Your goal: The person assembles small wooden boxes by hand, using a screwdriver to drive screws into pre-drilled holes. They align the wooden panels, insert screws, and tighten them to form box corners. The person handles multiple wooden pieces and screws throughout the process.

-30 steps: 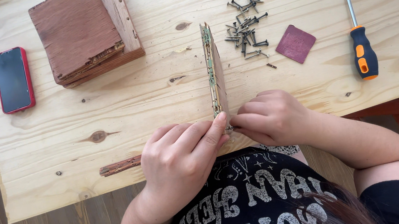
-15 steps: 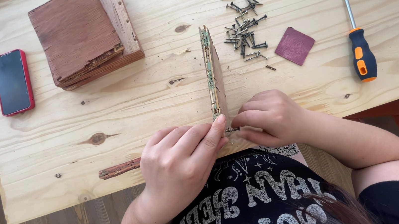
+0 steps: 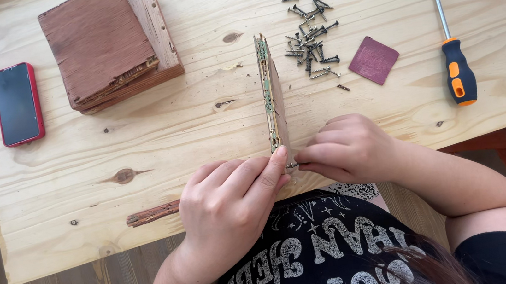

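Centre frame, a thin wooden board (image 3: 272,95) stands on edge on the pine table (image 3: 201,129). The left hand (image 3: 232,211) braces its near end, fingers pressed together against it, while the right hand (image 3: 346,147) pinches a small screw (image 3: 292,165) at the board's side. Loose screws (image 3: 310,40) lie upper centre, a screwdriver (image 3: 454,55) far right, stacked wood blocks (image 3: 105,44) upper left

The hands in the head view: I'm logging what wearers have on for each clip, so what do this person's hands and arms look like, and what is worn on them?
Both the left hand and the right hand are bare: no gloves, rings, watch or bracelets show. Fingernails are short and unpainted. Both forearms are uncovered, with no sleeves reaching them. The person wears a black T-shirt with pale printed lettering and small star-like marks.
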